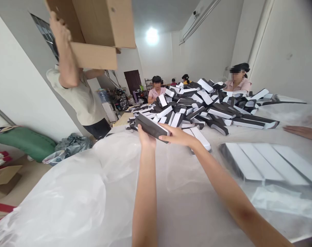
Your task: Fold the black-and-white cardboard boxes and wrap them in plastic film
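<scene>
L hand & R hand are holding 1 black-&-white rectangular cardboard box, fingers clamped on it, above heap of matching boxes on clear plastic sheeting; co-worker is lifting brown cardboard carton overhead.

This is a packing workshop, not a home: a long table sheeted in clear plastic runs down the room under a great heap of black-and-white boxes, and seated workers line it (four or so, the farthest small with distance). A standing worker lifts a cardboard carton overhead. The walls are bare white under a single round ceiling lamp, with a metal shelf near a dark door at the far end. Stuffed grey plastic bags and a piece of cardboard lie on the tiled-looking floor.
</scene>
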The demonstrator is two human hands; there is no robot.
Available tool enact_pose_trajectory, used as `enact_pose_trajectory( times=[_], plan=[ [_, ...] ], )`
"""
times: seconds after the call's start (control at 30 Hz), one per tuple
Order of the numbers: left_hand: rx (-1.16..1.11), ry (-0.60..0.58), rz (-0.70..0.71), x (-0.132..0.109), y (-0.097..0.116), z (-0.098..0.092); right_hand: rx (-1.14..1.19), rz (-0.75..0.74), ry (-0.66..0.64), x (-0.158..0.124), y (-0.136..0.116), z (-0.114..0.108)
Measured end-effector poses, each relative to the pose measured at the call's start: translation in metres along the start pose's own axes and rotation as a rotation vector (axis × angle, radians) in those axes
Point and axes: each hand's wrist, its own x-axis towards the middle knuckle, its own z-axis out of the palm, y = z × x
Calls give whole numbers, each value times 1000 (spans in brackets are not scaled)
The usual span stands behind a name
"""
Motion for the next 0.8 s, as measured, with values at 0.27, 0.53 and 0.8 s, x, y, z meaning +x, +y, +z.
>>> enact_pose_trajectory(
  times=[0.27,0.53,0.8],
  plan=[
    [305,-294,378,-101,67,27,210,-180,376,-27,-23,-45],
    [1092,-885,289,-150,59,16,18,-47,671,-44,-28,-68],
    [2316,-1139,112,-151,-29,-36,-4,-81,701,-49,-26,-72]
  ],
)
